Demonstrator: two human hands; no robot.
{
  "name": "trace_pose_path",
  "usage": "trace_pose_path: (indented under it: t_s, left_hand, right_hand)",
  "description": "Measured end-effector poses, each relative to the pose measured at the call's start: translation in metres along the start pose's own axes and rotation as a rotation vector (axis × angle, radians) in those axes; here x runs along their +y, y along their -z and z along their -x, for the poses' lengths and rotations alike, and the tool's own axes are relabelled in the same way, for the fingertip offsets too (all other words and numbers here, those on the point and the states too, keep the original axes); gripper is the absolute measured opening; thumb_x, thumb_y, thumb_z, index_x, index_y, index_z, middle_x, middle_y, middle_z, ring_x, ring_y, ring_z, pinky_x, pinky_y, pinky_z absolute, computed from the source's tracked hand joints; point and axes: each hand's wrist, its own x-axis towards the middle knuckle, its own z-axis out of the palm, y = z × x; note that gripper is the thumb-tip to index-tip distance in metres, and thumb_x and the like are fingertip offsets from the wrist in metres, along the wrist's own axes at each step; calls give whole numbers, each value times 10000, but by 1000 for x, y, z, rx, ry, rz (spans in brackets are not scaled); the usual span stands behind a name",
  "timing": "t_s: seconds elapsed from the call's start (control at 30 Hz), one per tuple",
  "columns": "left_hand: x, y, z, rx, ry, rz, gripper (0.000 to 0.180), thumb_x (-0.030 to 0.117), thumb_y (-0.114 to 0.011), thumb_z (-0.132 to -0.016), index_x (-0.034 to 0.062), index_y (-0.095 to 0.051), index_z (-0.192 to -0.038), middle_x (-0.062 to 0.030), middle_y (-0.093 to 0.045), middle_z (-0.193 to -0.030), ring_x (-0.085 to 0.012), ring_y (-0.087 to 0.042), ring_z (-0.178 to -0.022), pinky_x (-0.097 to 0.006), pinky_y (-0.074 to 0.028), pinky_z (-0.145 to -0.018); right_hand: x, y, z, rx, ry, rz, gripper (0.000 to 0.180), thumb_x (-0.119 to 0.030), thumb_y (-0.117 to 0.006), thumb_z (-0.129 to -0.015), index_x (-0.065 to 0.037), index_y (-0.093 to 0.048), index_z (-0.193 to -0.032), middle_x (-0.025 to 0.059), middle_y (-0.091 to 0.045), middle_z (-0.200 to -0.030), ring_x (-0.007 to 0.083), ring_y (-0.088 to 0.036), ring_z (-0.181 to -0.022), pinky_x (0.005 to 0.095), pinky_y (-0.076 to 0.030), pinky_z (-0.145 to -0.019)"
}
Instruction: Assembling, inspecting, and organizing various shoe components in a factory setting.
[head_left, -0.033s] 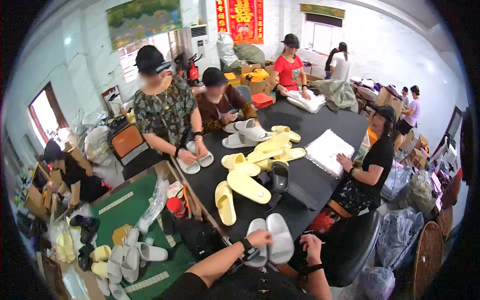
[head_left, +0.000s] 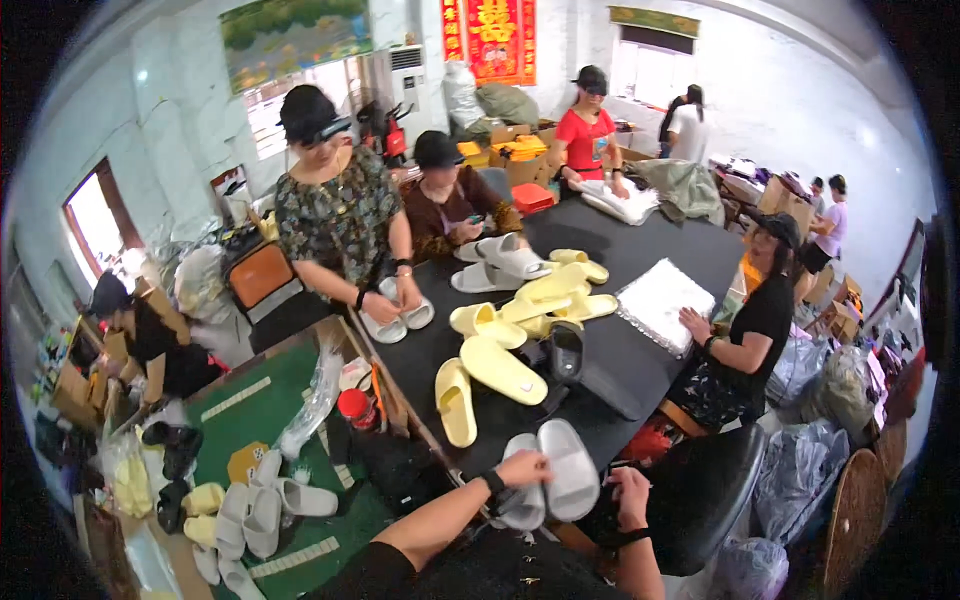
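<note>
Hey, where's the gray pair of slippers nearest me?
In the head view, the gray slippers are lower centre, just below the yellow slippers, your left hand over one, your right hand beside the other.

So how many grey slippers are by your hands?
2: left slipper, partly behind the left hand; right slipper, beside the right hand; any beneath would be hidden.

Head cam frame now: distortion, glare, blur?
Head view: fisheye bends the table edges, with black corners; head view: left window washes out to white; head view: gray slippers keep clear outlines, while distant clutter is harder to make out.
</note>
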Motion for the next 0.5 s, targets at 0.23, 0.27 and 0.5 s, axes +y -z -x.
trace_pose_path:
  t_s: [0.23, 0.27, 0.5]
  left_hand:
    - [56, 140, 50, 556, -40, 690, 257, 251, -573, -885, 7, -587, -964, -12, -600, -815, -88, -523, -731, -267, -447, -663]
    - [49, 155, 68, 704, -92, 772, 273, 242, -570, -890, 4, -581, -1023, -11, -604, -867, -83, -520, -770, -256, -444, -693]
    - [-23, 186, 283, 1464, 264, 537, 297, 236, -618, -836, -25, -606, -977, -48, -625, -857, -115, -541, -757, -270, -437, -681]
  right_hand:
    - [-2, 8, -13, -5, 13, -14, 311, -288, -469, -941, -8, -596, -896, 24, -560, -663, 62, -419, -459, 200, -330, -415]
    - [1, 6, -15, -9, -26, -10, 314, -296, -469, -943, -10, -594, -907, 25, -557, -665, 64, -417, -460, 201, -333, -415]
    - [46, -50, -50, -296, -38, 113, 354, -360, -489, -927, -23, -588, -971, 26, -552, -717, 67, -397, -475, 210, -327, -423]
